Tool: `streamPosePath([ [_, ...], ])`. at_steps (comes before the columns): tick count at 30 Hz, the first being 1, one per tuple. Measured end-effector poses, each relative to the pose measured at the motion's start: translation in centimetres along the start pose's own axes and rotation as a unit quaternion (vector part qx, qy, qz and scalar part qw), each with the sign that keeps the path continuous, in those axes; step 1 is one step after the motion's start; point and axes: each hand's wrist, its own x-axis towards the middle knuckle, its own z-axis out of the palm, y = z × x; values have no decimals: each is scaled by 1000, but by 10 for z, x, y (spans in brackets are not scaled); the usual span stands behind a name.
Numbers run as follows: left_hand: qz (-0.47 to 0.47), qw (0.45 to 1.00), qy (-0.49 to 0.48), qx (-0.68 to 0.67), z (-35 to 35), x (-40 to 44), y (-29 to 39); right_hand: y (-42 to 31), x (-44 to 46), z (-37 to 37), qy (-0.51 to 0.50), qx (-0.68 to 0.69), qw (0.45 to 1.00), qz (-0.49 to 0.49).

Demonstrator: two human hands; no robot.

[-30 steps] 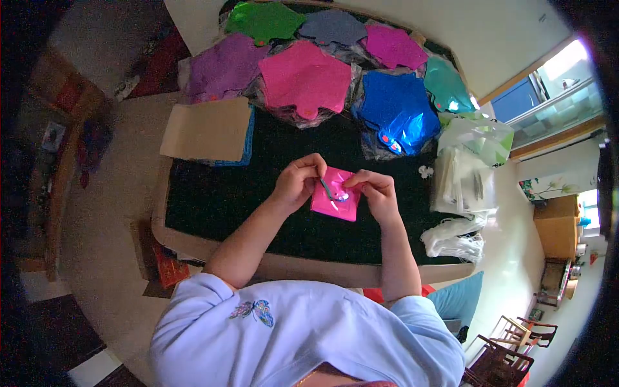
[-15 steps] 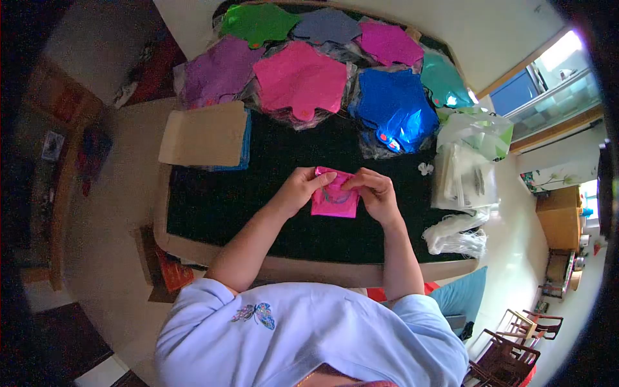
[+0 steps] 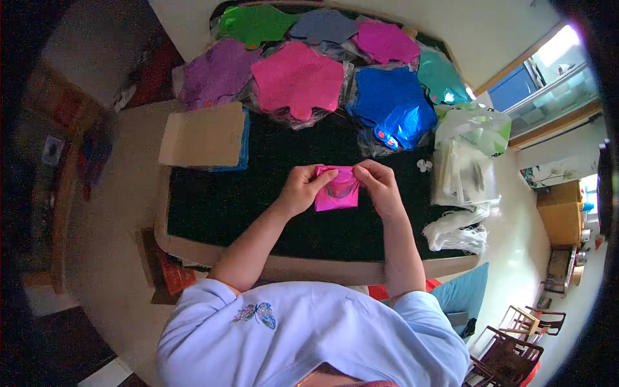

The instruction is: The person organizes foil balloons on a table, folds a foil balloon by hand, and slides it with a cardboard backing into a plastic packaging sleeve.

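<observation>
A small, shiny pink bag [image 3: 337, 198] hangs over the dark tabletop, pinched at its upper edge by both hands. My left hand [image 3: 304, 188] is closed on the upper left corner, its thumb lying across the front. At the upper right corner, my right hand [image 3: 379, 185] grips the edge between thumb and fingers. A darker curved shape shows on the bag's front; I cannot tell whether it is printed or lies inside.
Flat stacks in plastic lie at the back, among them a pink stack [image 3: 298, 77] and a blue stack [image 3: 393, 100]. A cardboard piece [image 3: 201, 137] is on the left. Clear bags [image 3: 461, 174] and white string [image 3: 454, 232] lie on the right.
My right hand has shifted from the bag's front to its upper right corner, and the top edge is now stretched straighter between both hands. The bag has risen slightly.
</observation>
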Motion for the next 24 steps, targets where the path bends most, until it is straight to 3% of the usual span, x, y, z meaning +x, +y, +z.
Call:
streamPosePath([
  [2,-8,1000,6,-15,2,-2,7,-1,0,2,10,93,993,64],
  [6,-52,996,39,-61,-3,-2,10,2,3,2,33,200,974,98],
  [8,-45,993,70,-86,-9,2,1,-6,3,-6,-37,235,966,104],
  [12,-18,988,129,-88,-10,3,4,-2,1,0,-79,78,979,173],
  [15,-5,987,150,-54,-8,1,3,2,0,3,-81,70,988,109],
  [19,0,984,163,-68,-5,2,4,1,1,2,-96,65,989,94],
  [21,-3,985,166,-37,-4,2,5,-3,0,12,-40,144,985,91],
  [24,4,989,145,-6,4,0,0,11,4,21,4,128,991,45],
])
